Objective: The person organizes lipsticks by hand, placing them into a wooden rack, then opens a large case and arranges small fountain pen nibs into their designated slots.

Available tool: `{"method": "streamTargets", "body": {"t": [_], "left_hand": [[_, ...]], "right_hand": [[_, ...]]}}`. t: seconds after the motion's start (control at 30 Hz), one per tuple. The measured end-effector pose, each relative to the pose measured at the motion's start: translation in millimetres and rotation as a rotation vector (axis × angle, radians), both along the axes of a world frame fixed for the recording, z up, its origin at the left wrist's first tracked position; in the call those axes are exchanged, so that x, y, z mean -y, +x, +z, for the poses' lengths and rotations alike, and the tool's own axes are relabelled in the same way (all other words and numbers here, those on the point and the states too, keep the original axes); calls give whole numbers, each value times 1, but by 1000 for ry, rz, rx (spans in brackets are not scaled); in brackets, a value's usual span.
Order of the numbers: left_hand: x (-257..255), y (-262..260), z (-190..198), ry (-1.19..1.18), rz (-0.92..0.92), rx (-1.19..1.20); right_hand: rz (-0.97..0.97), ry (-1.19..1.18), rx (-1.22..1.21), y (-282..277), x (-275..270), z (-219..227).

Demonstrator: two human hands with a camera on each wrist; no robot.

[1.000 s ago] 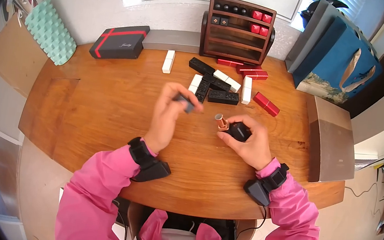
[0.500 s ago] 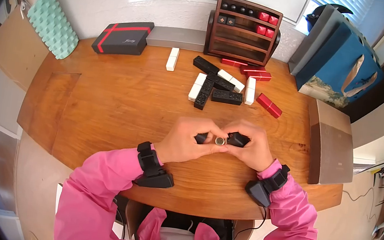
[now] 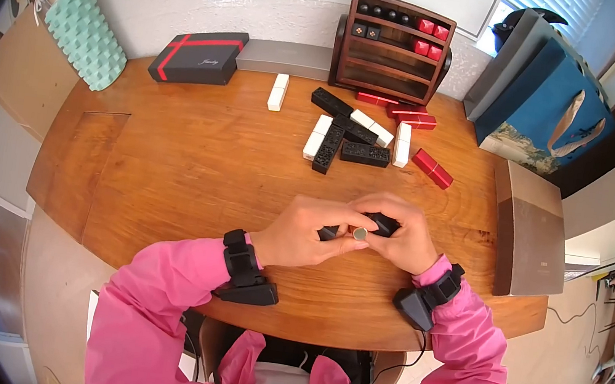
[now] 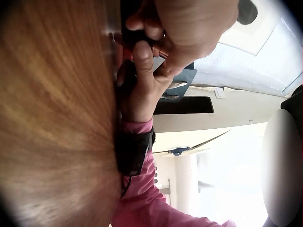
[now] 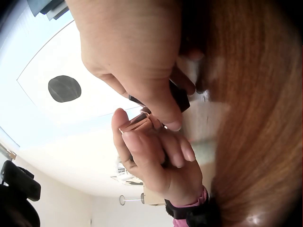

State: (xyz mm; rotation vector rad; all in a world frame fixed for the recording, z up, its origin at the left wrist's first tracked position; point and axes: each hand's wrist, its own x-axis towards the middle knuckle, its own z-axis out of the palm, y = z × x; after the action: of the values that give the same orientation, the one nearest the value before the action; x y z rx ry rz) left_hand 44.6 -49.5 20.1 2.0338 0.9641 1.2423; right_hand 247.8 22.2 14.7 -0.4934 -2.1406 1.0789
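Both hands meet low over the table's front half. Thumb and forefinger of my left hand [image 3: 306,232] pinch the copper-coloured tube [image 3: 360,234], its round end facing up; a dark piece [image 3: 328,233] is held against that palm, partly hidden. My right hand [image 3: 403,236] grips a black case piece [image 3: 385,225], its fingertips against the tube's side. In the right wrist view the copper-coloured tube [image 5: 138,124] lies between the left fingertips, beside the black piece [image 5: 180,97]. In the left wrist view the hands overlap and hide most of the black piece.
Black, white [image 3: 402,144] and red [image 3: 433,168] lipstick-like cases lie scattered beyond the hands. Behind them stands a wooden rack [image 3: 384,71] with black and red pieces. A black gift box [image 3: 199,60] is back left; a brown box [image 3: 533,231] and blue bag [image 3: 541,105] stand right.
My left hand has come right and down to my right hand and now pinches the tube. Since half a second ago, the tube has shifted slightly right and down.
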Motion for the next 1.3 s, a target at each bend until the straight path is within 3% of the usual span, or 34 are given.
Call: {"method": "streamTargets", "body": {"t": [0.2, 0.27, 0.5, 0.57, 0.6, 0.7, 0.87, 0.97, 1.03, 1.1, 1.2, 1.3], "left_hand": [[1, 2, 1, -11, 227, 89], [-3, -1, -1, -165, 323, 130], [-7, -3, -1, -113, 294, 86], [-8, -3, -3, -271, 277, 382], [-8, -10, -3, -313, 180, 417], [-12, -8, -9, -192, 190, 505], [-14, -1, -5, -152, 105, 497], [-10, -4, 0, -417, 19, 239], [-11, -4, -4, -417, -4, 281], [-11, -4, -5, -262, 33, 232], [-10, -5, -3, -262, 184, 218], [-12, -9, -14, -197, 223, 222]], "right_hand": [[-143, 70, -25, -1, 2, 3], [-201, 86, -23, -3, 4, 5], [-265, 131, -20, -4, 5, 5], [-281, 125, -25, -4, 6, 6], [-282, 103, 4, -4, 6, 7], [-269, 82, 44, -3, 5, 6], [-237, 123, 48, -4, 4, 3], [-236, 80, 38, -4, 6, 5], [-271, 34, 17, -4, 7, 6], [-285, 69, 3, -4, 6, 5], [-301, 108, -11, -4, 5, 4], [-291, 95, -13, -3, 6, 5]]}}
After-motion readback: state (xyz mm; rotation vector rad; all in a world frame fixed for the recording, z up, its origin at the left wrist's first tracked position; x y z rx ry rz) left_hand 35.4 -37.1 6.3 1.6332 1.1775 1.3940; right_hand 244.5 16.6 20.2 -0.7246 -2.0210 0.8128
